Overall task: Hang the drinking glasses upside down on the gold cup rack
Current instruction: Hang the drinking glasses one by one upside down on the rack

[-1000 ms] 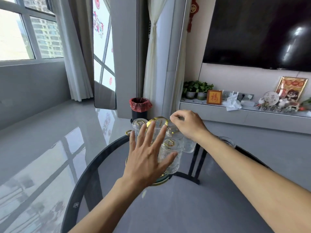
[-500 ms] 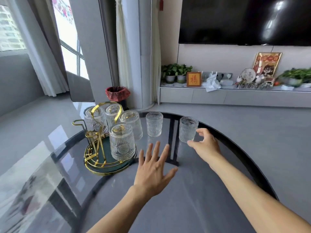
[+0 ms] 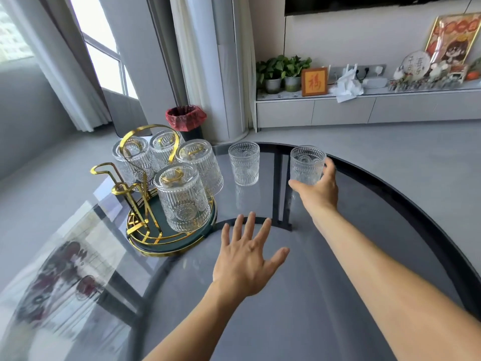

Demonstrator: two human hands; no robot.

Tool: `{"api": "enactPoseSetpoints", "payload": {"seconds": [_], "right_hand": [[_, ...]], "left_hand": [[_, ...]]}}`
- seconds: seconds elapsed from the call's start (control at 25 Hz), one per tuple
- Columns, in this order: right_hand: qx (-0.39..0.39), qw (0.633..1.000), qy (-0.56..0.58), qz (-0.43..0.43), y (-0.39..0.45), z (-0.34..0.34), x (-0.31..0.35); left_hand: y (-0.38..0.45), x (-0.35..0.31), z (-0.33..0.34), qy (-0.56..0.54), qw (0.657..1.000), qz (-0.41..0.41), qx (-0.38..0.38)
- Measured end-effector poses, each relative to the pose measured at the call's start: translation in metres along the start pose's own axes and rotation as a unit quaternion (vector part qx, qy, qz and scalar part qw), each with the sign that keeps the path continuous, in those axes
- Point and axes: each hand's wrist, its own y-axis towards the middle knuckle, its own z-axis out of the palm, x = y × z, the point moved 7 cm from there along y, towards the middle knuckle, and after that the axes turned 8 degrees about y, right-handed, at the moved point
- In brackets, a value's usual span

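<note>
At table's edge, right hand (image 3: 316, 190) now grips glass (image 3: 307, 164)

Home living room. Cues: wall-mounted TV (image 3: 377, 3) above a long low white media cabinet (image 3: 364, 108) with potted plants (image 3: 282, 71), a small framed red-and-gold plaque (image 3: 314, 82), a framed cartoon picture (image 3: 453, 40) and small ornaments. Floor-length curtains (image 3: 65, 74) at big windows (image 3: 104, 56), glossy grey tile floor (image 3: 390, 152), bin with red liner (image 3: 186, 118) by a pillar. Round dark glass table (image 3: 364, 204) in the foreground with a gold cup rack (image 3: 145, 194) and glassware.
</note>
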Motion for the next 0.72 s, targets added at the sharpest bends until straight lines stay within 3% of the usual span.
{"api": "enactPoseSetpoints", "payload": {"seconds": [0.24, 0.4, 0.72], "right_hand": [[-0.019, 0.999, -0.001, 0.034, 0.005, -0.001, -0.003], [-0.008, 0.995, 0.083, 0.063, -0.034, -0.016, 0.003], [0.191, 0.965, 0.178, -0.02, -0.133, -0.023, 0.109]], "left_hand": [[0.002, 0.004, 0.003, -0.022, 1.0, -0.006, -0.017], [0.005, 0.003, 0.002, -0.033, 0.999, -0.003, -0.009], [-0.07, 0.024, -0.043, -0.167, 0.981, 0.006, -0.103]]}}
